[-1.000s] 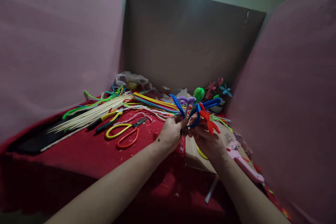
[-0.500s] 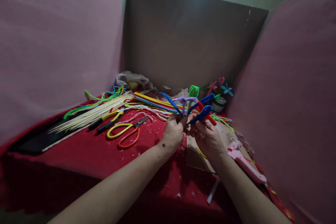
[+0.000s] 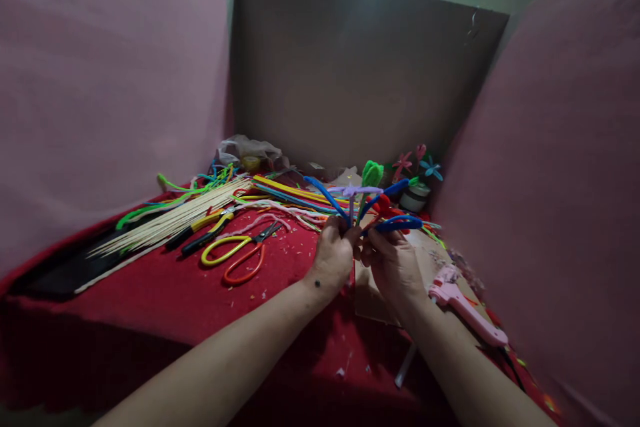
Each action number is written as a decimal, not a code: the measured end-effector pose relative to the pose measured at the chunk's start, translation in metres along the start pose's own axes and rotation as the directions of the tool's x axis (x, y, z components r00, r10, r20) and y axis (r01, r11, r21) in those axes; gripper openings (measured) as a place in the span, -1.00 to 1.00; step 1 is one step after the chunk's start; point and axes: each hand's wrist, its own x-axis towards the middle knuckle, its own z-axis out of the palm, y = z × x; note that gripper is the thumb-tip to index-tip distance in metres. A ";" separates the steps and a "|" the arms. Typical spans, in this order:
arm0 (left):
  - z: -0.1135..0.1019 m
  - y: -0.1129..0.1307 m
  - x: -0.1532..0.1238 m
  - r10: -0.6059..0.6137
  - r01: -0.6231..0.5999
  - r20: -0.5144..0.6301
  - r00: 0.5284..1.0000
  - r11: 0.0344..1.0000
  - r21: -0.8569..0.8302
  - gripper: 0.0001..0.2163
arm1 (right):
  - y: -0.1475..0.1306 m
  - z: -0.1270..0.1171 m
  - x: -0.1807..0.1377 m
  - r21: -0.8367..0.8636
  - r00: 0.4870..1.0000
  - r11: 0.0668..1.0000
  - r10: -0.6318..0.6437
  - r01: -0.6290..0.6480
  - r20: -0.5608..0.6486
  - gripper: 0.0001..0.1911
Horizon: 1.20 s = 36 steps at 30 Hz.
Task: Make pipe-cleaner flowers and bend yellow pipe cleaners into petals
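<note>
Both hands meet over the red cloth (image 3: 165, 293) at centre. My left hand (image 3: 334, 255) is closed round the stems of a pipe-cleaner flower bundle (image 3: 370, 203) with blue loops, a purple piece, red petals and a green fuzzy tip. My right hand (image 3: 393, 263) pinches the same bundle from the right, its fingers on a blue loop (image 3: 400, 223) that lies almost flat. The stems are hidden inside the fingers.
Yellow-and-orange scissors (image 3: 235, 252), pliers (image 3: 207, 230), a sheaf of bamboo skewers (image 3: 165, 223) and loose coloured pipe cleaners (image 3: 295, 195) lie left of the hands. A pink glue gun (image 3: 463, 307) and cardboard (image 3: 373, 297) sit right. Finished flowers in a small pot (image 3: 415, 195) stand behind. Pink walls close in.
The blue loop under my right fingers has been bent down from upright to nearly level. The red petals have moved inward behind it. Both hands stay joined on the bundle.
</note>
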 end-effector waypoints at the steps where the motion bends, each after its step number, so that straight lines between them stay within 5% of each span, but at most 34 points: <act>1: -0.001 0.000 0.001 -0.021 0.021 0.011 1.000 0.999 -0.040 -0.82 | 0.001 -0.002 0.001 0.011 1.000 1.000 0.013 -0.013 0.018 -0.83; 7: -0.005 -0.004 0.004 -0.088 0.097 0.045 0.995 0.957 -0.273 -0.80 | 0.002 -0.010 0.006 0.022 0.995 0.999 0.042 -0.044 0.086 -0.84; 14: -0.006 0.001 0.008 -0.056 0.046 -0.019 0.998 0.945 -0.323 -0.86 | 0.001 -0.003 0.001 0.016 0.998 0.998 0.064 -0.063 -0.016 -0.77; 18: -0.012 0.003 0.009 -0.085 0.078 -0.018 0.996 0.966 -0.245 -0.83 | 0.003 -0.003 -0.002 -0.073 0.978 0.977 0.205 -0.201 0.049 -0.77; 23: -0.017 0.005 0.006 -0.175 0.180 0.094 0.980 0.983 -0.045 -0.81 | 0.004 -0.006 -0.003 -0.034 0.870 0.887 0.460 -0.461 0.177 -0.72; 29: -0.019 0.010 0.011 -0.080 0.087 0.126 0.989 0.995 -0.052 -0.84 | 0.006 -0.002 -0.006 -0.009 0.906 0.918 0.393 -0.397 0.156 -0.69; 36: -0.009 0.023 0.006 0.011 0.003 -0.096 0.995 0.990 0.144 -0.82 | 0.008 0.007 -0.012 0.094 0.939 0.937 0.327 -0.336 0.104 -0.68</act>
